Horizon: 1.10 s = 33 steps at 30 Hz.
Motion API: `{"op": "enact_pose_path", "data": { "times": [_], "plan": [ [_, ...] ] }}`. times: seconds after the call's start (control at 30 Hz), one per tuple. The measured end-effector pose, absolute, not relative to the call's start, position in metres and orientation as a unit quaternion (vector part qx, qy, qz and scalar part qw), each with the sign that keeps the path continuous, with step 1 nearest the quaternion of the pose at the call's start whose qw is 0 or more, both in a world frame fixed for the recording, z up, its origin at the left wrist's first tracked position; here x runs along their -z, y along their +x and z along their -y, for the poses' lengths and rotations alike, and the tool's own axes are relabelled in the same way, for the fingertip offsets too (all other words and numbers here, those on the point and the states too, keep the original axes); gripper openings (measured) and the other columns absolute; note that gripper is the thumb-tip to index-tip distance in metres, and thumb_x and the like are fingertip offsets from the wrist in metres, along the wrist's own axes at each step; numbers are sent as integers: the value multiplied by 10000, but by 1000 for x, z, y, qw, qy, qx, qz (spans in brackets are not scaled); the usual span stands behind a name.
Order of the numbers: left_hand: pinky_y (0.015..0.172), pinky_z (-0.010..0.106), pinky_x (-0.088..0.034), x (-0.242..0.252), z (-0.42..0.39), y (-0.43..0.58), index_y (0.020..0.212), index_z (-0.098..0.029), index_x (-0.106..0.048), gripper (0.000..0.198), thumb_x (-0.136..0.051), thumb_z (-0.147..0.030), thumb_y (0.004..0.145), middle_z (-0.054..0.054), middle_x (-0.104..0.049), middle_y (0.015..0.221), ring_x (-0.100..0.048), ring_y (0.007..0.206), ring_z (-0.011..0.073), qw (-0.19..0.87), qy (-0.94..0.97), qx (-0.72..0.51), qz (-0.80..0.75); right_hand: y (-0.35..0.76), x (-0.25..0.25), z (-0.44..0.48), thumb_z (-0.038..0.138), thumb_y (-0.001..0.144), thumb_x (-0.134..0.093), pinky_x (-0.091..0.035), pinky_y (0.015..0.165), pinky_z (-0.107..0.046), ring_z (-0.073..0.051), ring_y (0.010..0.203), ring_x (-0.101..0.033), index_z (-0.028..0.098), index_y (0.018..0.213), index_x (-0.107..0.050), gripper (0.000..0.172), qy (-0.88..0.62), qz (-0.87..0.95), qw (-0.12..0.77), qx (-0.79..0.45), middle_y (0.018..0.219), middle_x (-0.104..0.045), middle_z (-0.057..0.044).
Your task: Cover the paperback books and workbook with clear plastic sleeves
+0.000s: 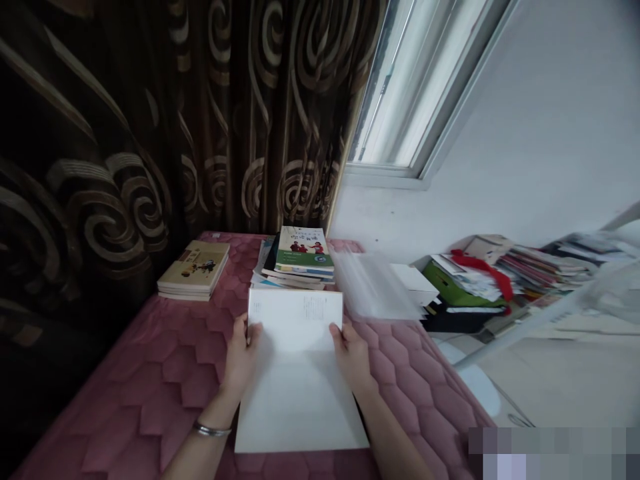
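A white book is held up in front of me, its face mostly blank with small print near the top. My left hand, with a silver bracelet at the wrist, grips its left edge, thumb on the near face. On the right edge, my right hand is closed the same way; the fingers behind are partly hidden. Just beyond the book's top lies a stack of books, a green and white cover with red figures uppermost. Farther left sits a smaller pile of beige-covered books.
Pink quilted bedding lies under everything. Right of the stack are clear plastic sheets and a white box. Papers and a green bag crowd the right side by the wall. A dark patterned curtain hangs behind, beside a window.
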<state>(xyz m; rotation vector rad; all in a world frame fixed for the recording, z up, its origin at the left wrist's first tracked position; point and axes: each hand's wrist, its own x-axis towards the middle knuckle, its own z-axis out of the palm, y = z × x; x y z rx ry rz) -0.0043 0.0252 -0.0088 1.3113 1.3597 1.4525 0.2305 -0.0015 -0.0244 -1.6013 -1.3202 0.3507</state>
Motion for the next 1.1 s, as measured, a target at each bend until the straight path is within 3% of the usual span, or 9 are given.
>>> {"op": "enact_pose_path", "data": {
  "times": [0.17,0.37,0.53,0.63,0.87,0.97,1.1],
  "plan": [
    [774,308,-494,8,-30,-10,1071,-209,-509,409,-607,-207,674,60,-679,993,-662,877,200,355,547,-512,-559,229,25,-3,603,872,-352,-392,556,-274,-189,587,-560,220,733,-542,449,-677,549,471,-133,643,-641,-50],
    [784,358,-497,19,-35,-10,1236,-157,-440,535,-598,-252,733,68,-648,913,-656,824,215,301,572,-495,-581,231,32,-11,553,884,-343,-393,566,-271,-194,618,-579,214,819,-594,427,-711,549,424,-116,684,-656,-44],
    [908,445,-454,25,-37,-10,1188,-143,-490,465,-597,-244,747,153,-581,1120,-576,1056,278,228,606,-480,-592,233,34,-17,516,889,-380,-387,573,-267,-194,662,-591,214,877,-628,391,-734,545,388,-116,727,-662,-43],
    [911,462,-453,27,-38,-12,1148,-136,-527,420,-602,-260,753,165,-537,1149,-550,1068,294,212,620,-452,-605,233,30,-22,486,899,-387,-365,555,-264,-195,672,-596,214,819,-631,374,-755,548,342,-117,737,-659,-49],
    [976,448,-424,29,-40,-14,1000,-190,-643,278,-507,-103,773,113,-537,1139,-547,1053,256,147,657,-413,-613,232,23,-36,360,884,-488,-348,558,-268,-189,625,-596,198,725,-640,273,-764,575,267,-121,656,-643,-56],
    [1004,461,-398,22,-35,-12,993,-217,-686,394,-429,-21,769,104,-541,1274,-511,1163,278,96,714,-351,-599,230,24,-38,339,863,-524,-351,557,-271,-206,649,-614,198,705,-637,239,-775,566,254,-117,654,-647,-68],
    [1094,495,-289,12,-26,-9,1151,-324,-638,588,-390,32,755,-13,-505,1403,-401,1324,242,93,820,-263,-500,230,28,-38,346,839,-559,-384,576,-279,-224,695,-636,175,843,-650,194,-788,550,255,-107,754,-677,-92]
  ]
}}
